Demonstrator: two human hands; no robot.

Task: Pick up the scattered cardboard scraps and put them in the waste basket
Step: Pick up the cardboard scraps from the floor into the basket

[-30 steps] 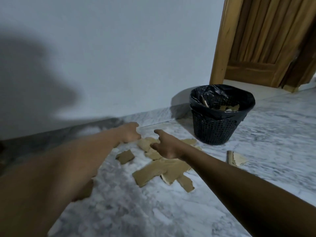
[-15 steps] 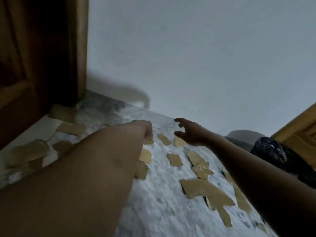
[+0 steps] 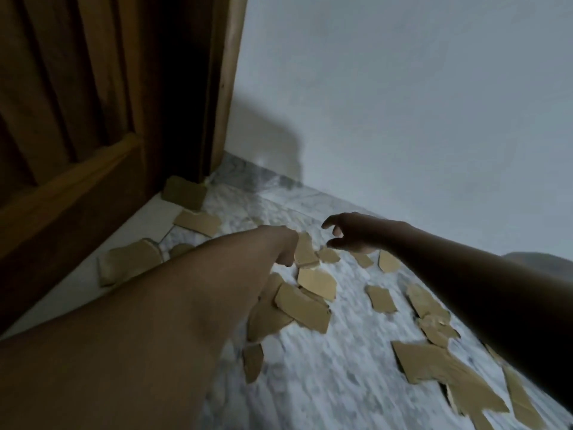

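Several torn brown cardboard scraps lie scattered on the marble floor. My left hand is stretched out low, its fingers curled onto the left edge of a cardboard scrap that looks slightly tilted up. My right hand hovers just right of it with thumb and fingers apart and nothing in it, above a small scrap. Larger pieces lie nearer me, one overlapping pile and a big piece at the lower right. The waste basket is not in view.
A dark wooden door and its frame stand at the left, with more scraps along its sill. A white wall runs behind the floor. My right forearm hides the scraps at the far right.
The view has swung left, away from the basket and towards the door. Both hands have reached out over the scraps near the wall, and my left hand has closed at a scrap's edge.
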